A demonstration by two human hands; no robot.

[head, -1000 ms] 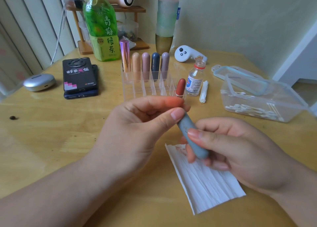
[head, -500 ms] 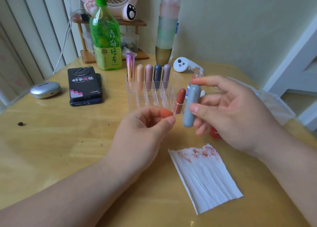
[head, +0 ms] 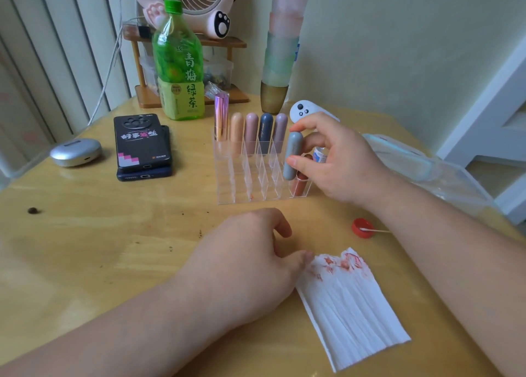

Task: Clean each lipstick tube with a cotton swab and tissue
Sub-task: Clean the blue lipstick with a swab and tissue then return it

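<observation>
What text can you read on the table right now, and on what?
"青梅" over "绿茶": label of the green plastic drink bottle.
Small round mark on that label: too small to read.
Black phone case: white stylised characters, upside down, not legible.
Dark blue lipstick tube: fine script, too small.
Small glass vial behind the right hand: label blurred, mostly hidden.
Grey lipstick tube that hand holds: no text seen.

Green tea bottle (head: 178,63), two stacked phones (head: 142,144), silver case (head: 75,151), white controller (head: 302,110), pink fan (head: 199,6)
</observation>
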